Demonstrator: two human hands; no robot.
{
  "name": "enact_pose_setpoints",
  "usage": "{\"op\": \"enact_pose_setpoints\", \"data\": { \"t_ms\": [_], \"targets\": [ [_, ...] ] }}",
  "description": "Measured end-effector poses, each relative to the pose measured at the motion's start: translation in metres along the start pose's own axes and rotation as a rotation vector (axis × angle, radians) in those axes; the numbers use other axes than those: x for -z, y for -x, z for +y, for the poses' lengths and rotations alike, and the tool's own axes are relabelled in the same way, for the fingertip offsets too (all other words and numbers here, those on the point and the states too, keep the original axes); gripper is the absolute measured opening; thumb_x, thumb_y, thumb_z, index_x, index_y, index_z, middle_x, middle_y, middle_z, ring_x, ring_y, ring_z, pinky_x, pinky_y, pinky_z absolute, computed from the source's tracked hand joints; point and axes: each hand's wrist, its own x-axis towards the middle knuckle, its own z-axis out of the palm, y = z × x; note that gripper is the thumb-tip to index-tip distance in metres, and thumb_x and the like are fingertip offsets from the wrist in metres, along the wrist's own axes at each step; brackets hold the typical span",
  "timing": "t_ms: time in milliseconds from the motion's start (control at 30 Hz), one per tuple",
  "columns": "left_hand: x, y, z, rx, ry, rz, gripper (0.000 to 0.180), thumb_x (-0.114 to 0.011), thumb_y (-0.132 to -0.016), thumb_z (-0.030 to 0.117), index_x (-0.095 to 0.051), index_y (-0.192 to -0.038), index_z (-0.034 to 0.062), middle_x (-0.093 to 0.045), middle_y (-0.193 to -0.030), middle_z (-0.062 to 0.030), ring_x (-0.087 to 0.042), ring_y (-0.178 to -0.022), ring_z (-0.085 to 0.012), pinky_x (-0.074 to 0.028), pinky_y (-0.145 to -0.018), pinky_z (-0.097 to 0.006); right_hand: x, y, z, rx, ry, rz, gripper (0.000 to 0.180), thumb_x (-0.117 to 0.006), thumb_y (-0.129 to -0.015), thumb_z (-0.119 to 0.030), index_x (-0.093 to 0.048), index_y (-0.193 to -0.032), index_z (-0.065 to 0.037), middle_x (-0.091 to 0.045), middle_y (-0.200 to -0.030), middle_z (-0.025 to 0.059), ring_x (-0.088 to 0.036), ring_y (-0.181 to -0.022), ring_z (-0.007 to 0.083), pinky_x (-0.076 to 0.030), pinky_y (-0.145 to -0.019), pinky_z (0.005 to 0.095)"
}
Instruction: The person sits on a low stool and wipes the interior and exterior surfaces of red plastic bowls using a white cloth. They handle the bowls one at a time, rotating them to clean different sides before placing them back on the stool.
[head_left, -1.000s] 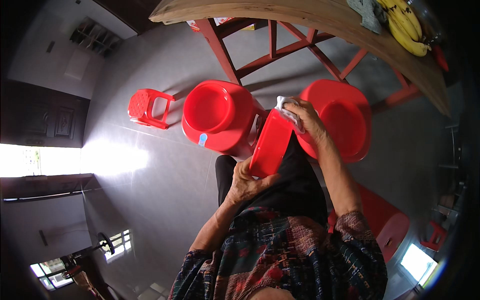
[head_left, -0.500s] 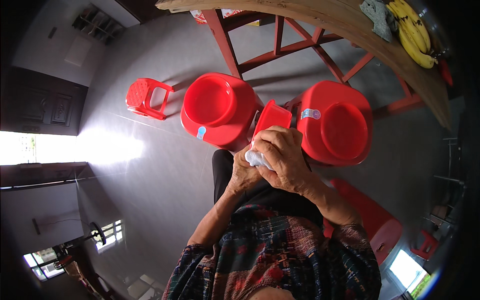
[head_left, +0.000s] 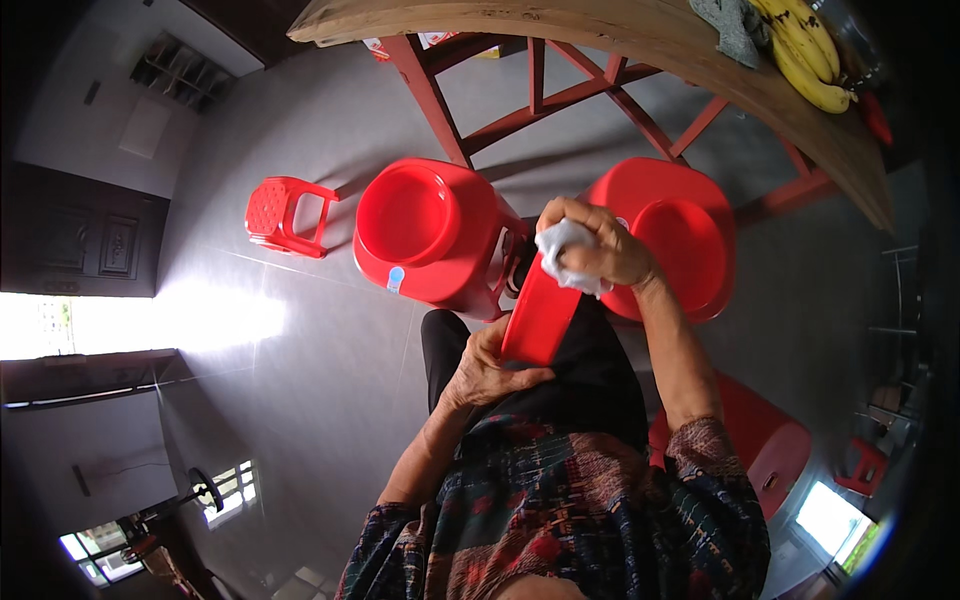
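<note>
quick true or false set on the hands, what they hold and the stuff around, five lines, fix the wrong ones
1. The left hand grips the near end of a red plastic piece. True.
2. The right hand is empty. False: it holds a white cloth.
3. The white cloth is at the far end of the red plastic piece. True.
4. The bananas lie on the floor. False: they lie on the wooden table.
5. A small red stool stands to the left of both hands. True.
</note>
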Motion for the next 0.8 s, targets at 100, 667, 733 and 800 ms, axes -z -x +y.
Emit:
{"op": "enact_pose_setpoints", "data": {
  "t_ms": [100, 667, 733, 800],
  "targets": [
    [0.008, -0.005, 0.003, 0.138, 0.152, -0.047, 0.057, -0.086, -0.064, 0.011, -0.057, -0.113, 0.0007, -0.065, -0.098, 0.0006, -0.057, -0.092, -0.0079, -0.047, -0.083, -0.027, -0.018, -0.005, -0.008, 0.24, 0.491, -0.046, 0.024, -0.06, -0.069, -0.015, -0.054, -0.09, -0.005, -0.053, -0.079, 0.0056, -0.056, -0.074, 0.0185, -0.044, -0.068, 0.0303],
    [0.002, 0.004, -0.008, 0.042, -0.043, 0.246, 0.041, -0.083, -0.065, 0.009, -0.066, -0.1, 0.0003, -0.069, -0.088, -0.0021, -0.062, -0.08, -0.0067, -0.05, -0.076, -0.026, -0.034, -0.003, 0.009, 0.249, 0.454, 0.447, 0.031, -0.062, -0.077, -0.021, -0.057, -0.102, -0.002, -0.049, -0.112, 0.0123, -0.048, -0.108, 0.0265, -0.039, -0.092, 0.0373],
    [0.004, 0.007, -0.005, 0.037, -0.079, 0.239, 0.04, -0.083, -0.064, 0.009, -0.066, -0.099, -0.0002, -0.069, -0.087, -0.003, -0.062, -0.079, -0.0068, -0.051, -0.075, -0.025, -0.021, -0.006, 0.007, -0.053, 0.294, 0.501, 0.031, -0.057, -0.082, -0.026, -0.059, -0.099, 0.0, -0.055, -0.1, 0.0118, -0.056, -0.094, 0.0227, -0.045, -0.083, 0.0325],
    [0.003, 0.007, 0.0, -0.003, -0.073, 0.226, 0.04, -0.083, -0.063, 0.009, -0.066, -0.098, -0.0005, -0.07, -0.087, -0.0038, -0.062, -0.078, -0.0071, -0.051, -0.075, -0.025, -0.007, -0.003, -0.008, -0.402, 0.041, 0.447, 0.029, -0.053, -0.086, -0.026, -0.06, -0.097, -0.001, -0.057, -0.09, 0.0093, -0.058, -0.083, 0.0197, -0.046, -0.073, 0.0308]
  ]
}}
